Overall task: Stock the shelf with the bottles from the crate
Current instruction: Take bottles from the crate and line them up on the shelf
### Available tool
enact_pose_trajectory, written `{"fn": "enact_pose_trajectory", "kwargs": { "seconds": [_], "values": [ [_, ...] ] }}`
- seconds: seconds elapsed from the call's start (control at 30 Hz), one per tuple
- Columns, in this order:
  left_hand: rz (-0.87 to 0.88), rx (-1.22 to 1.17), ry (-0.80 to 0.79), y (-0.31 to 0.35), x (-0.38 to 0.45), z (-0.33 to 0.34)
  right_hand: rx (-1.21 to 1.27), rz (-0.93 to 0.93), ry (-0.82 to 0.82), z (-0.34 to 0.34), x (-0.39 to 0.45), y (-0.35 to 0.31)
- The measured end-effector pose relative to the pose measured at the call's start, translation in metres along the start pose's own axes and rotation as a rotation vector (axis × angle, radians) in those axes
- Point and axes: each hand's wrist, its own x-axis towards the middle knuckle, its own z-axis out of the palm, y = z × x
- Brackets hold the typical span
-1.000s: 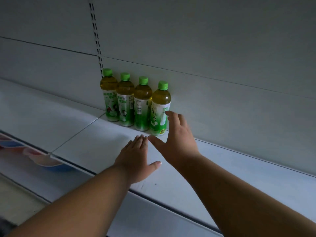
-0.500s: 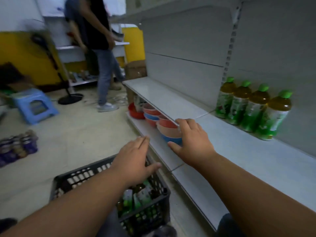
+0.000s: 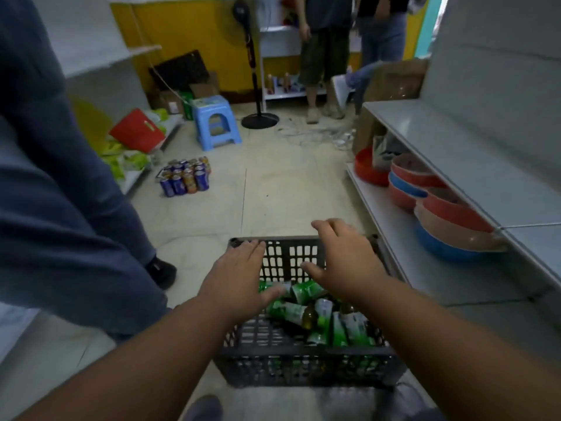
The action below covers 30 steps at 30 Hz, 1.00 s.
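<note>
Above the dark crate point(image 3: 303, 369) on the floor, the left hand point(image 3: 235, 284) and right hand point(image 3: 346, 262) hover with fingers spread, each grip empty; the green-labelled bottles point(image 3: 315, 317) lie heaped just beneath them.

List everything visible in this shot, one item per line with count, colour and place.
dark plastic lattice crate: one, dark grey, on the floor at bottom centre.
green-labelled drink bottles: several, count unclear, lying jumbled inside the crate.
drink cans: a cluster, mostly blue and orange, on the floor at left.
plastic step stool: one, light blue, on the floor behind the cans.
round plastic bowls: several stacked, red, blue and peach, on the lower shelf at right.
grey metal shelf: one board, above the bowls at right.
standing fan: one, black, at the far wall.
bystanders: two at the far end, a third in blue close on the left.
left hand: open, over the crate.
right hand: open, over the bottles.
</note>
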Motion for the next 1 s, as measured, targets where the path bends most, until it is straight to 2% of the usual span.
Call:
{"fn": "enact_pose_trajectory", "kwargs": {
  "seconds": [0.17,0.33,0.53,0.6,0.73,0.83,1.0],
  "values": [
    [-0.077,-0.047,-0.077,-0.057,0.033,0.07,0.019,-0.036,-0.167,0.093,0.047,-0.005],
    [-0.042,-0.044,-0.137,-0.1,0.068,0.125,0.019,-0.047,-0.27,0.17,0.081,-0.008],
    [0.001,0.114,-0.212,-0.128,0.093,0.185,0.018,-0.036,-0.407,0.257,0.113,0.001],
    [0.008,0.189,-0.192,-0.131,0.09,0.201,0.014,-0.019,-0.457,0.284,0.121,0.008],
    [-0.073,0.165,-0.11,-0.135,0.087,0.212,-0.025,0.045,-0.605,0.335,0.132,0.024],
    [-0.11,0.14,-0.107,-0.137,0.088,0.214,-0.105,0.093,-0.705,0.365,0.136,0.031],
    [-0.098,0.145,-0.112,-0.138,0.09,0.214,-0.34,0.06,-0.71,0.397,0.135,0.019]
  ]
}}
